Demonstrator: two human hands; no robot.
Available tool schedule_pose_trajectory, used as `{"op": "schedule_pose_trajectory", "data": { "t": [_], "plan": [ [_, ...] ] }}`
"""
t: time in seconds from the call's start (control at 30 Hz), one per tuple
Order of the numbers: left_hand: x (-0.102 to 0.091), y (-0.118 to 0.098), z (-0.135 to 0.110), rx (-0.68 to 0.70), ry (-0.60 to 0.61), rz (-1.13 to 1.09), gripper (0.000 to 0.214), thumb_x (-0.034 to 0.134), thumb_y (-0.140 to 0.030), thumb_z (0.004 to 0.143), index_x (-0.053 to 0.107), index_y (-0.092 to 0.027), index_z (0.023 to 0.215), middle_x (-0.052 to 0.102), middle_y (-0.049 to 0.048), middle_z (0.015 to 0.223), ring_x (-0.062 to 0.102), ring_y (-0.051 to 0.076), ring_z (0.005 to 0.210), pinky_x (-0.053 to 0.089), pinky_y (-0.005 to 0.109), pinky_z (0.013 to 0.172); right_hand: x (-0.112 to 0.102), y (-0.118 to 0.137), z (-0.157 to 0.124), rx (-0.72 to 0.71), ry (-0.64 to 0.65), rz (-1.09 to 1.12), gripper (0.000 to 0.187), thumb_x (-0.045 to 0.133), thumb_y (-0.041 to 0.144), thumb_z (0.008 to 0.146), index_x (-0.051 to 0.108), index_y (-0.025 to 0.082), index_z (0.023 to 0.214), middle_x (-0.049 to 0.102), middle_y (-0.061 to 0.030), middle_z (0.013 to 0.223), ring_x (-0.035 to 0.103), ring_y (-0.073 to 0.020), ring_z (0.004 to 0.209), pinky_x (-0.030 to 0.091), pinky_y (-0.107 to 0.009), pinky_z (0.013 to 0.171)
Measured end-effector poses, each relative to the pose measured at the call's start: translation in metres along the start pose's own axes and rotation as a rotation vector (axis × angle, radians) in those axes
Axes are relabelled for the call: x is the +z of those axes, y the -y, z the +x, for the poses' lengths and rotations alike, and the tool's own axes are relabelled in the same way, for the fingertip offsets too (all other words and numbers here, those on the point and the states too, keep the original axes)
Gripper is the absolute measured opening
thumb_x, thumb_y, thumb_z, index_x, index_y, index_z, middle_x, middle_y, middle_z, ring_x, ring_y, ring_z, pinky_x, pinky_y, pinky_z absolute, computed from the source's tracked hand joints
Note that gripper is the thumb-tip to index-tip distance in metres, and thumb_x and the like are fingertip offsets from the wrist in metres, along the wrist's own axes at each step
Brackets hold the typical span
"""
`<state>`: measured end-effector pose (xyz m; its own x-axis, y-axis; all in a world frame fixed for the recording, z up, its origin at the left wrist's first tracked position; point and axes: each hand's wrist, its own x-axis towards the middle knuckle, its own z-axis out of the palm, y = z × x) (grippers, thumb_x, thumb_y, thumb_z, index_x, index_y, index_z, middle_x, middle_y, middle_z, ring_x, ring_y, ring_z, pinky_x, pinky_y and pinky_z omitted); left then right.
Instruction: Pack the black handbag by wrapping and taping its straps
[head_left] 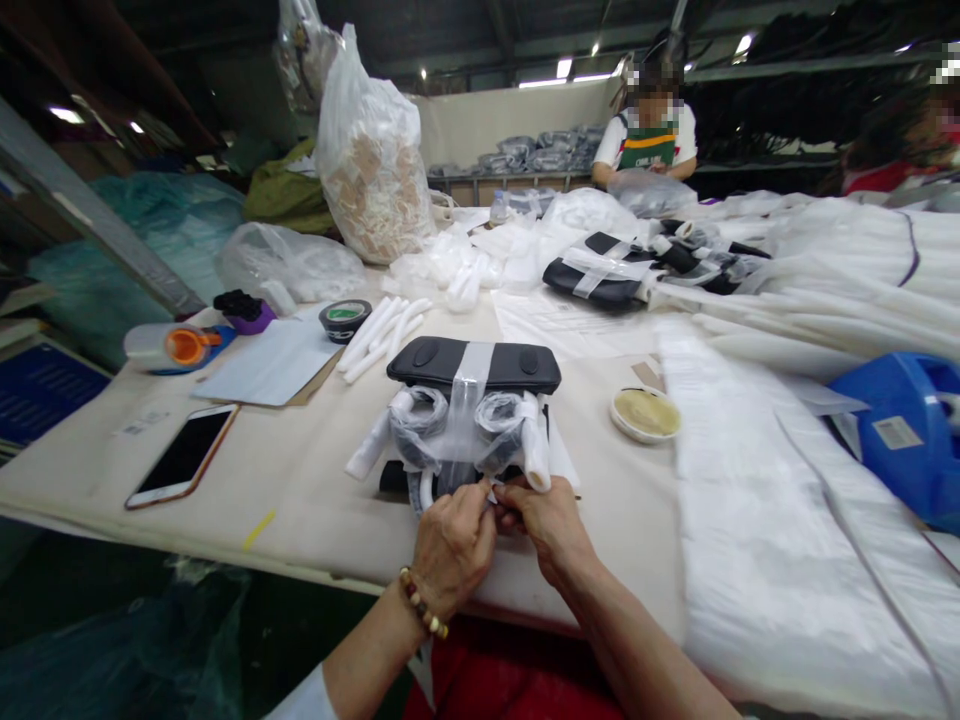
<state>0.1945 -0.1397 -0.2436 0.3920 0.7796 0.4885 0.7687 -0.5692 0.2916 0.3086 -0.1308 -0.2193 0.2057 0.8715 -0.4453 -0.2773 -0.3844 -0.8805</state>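
A folded black bag (pixel 420 365) lies at the table's front edge, with a band of translucent wrapping (pixel 469 395) round its middle. Below its top panel are two rings in clear film (pixel 499 415) and white foam tubes (pixel 535 450) on the bag's handles. My left hand (pixel 454 545) is closed at the bag's near edge, wearing a bead bracelet; what its fingers hold is hidden. Right beside it, my right hand (pixel 551 525) pinches a small whitish piece of wrapping (pixel 493 492) where the fingertips of both hands meet.
Left lie a phone (pixel 184 455), a grey sheet (pixel 266 360), a tape roll (pixel 345 318) and foam tubes (pixel 382 335). Right are a round tub (pixel 645 413), white foam sheets (pixel 765 560) and a blue container (pixel 900 430). Another wrapped bag (pixel 596 270) lies behind; a co-worker (pixel 649 140) stands beyond.
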Motion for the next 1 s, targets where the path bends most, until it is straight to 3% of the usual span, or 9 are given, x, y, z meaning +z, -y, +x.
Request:
{"op": "schedule_pose_trajectory", "data": {
  "t": [0.17, 0.3, 0.5, 0.63, 0.83, 1.0],
  "plan": [
    [-0.01, -0.007, 0.008, -0.36, 0.197, -0.161, 0.017, 0.041, -0.021, 0.08, 0.048, -0.018, 0.094, 0.064, 0.0022, 0.071, 0.062, 0.019, 0.065, 0.043, 0.028, 0.059, -0.001, 0.0, -0.001, -0.004, 0.017, -0.003, 0.011, 0.058, 0.016, 0.054, 0.052, 0.014, 0.045, 0.05, 0.0038, 0.036, 0.042, -0.0066, 0.034, 0.03, -0.019, 0.036],
    [-0.017, -0.011, 0.02, -0.519, 0.331, -0.126, 0.008, 0.043, -0.024, 0.079, 0.046, -0.018, 0.083, 0.063, 0.0043, 0.069, 0.062, 0.022, 0.068, 0.04, 0.029, 0.059, -0.003, 0.0, -0.002, -0.005, 0.047, 0.007, 0.011, 0.059, 0.017, 0.054, 0.053, 0.014, 0.045, 0.051, 0.0031, 0.038, 0.042, -0.0067, 0.036, 0.032, -0.019, 0.037],
    [-0.021, -0.01, 0.025, -0.521, 0.407, -0.155, 0.007, 0.042, -0.024, 0.08, 0.045, -0.019, 0.083, 0.061, 0.0027, 0.07, 0.06, 0.02, 0.067, 0.039, 0.028, 0.06, -0.005, -0.003, 0.0, -0.02, 0.052, 0.016, 0.012, 0.061, 0.018, 0.054, 0.053, 0.014, 0.046, 0.051, 0.0028, 0.039, 0.042, -0.0069, 0.036, 0.033, -0.019, 0.037],
    [-0.019, -0.009, 0.019, -0.512, 0.38, -0.215, 0.009, 0.04, -0.023, 0.08, 0.048, -0.02, 0.082, 0.062, 0.0013, 0.071, 0.061, 0.017, 0.069, 0.041, 0.027, 0.062, -0.007, -0.005, 0.003, -0.01, 0.081, -0.029, 0.014, 0.06, 0.02, 0.058, 0.054, 0.014, 0.048, 0.053, 0.002, 0.041, 0.045, -0.0071, 0.036, 0.034, -0.019, 0.037],
    [-0.011, -0.012, 0.011, -0.422, 0.313, 0.004, 0.017, 0.039, -0.023, 0.082, 0.053, -0.018, 0.09, 0.065, 0.005, 0.074, 0.062, 0.021, 0.071, 0.042, 0.029, 0.061, -0.009, -0.008, 0.006, -0.019, 0.109, -0.195, 0.015, 0.057, 0.021, 0.065, 0.053, 0.016, 0.052, 0.054, 0.0017, 0.042, 0.05, -0.0103, 0.036, 0.037, -0.02, 0.036],
    [-0.009, -0.012, 0.009, -0.369, 0.26, 0.022, 0.02, 0.037, -0.024, 0.083, 0.054, -0.017, 0.092, 0.066, 0.0054, 0.073, 0.063, 0.021, 0.071, 0.043, 0.029, 0.061, -0.009, -0.005, 0.009, -0.05, 0.096, -0.376, 0.019, 0.059, 0.024, 0.066, 0.051, 0.018, 0.051, 0.051, 0.0018, 0.038, 0.05, -0.0119, 0.034, 0.038, -0.021, 0.034]
  ]
}}
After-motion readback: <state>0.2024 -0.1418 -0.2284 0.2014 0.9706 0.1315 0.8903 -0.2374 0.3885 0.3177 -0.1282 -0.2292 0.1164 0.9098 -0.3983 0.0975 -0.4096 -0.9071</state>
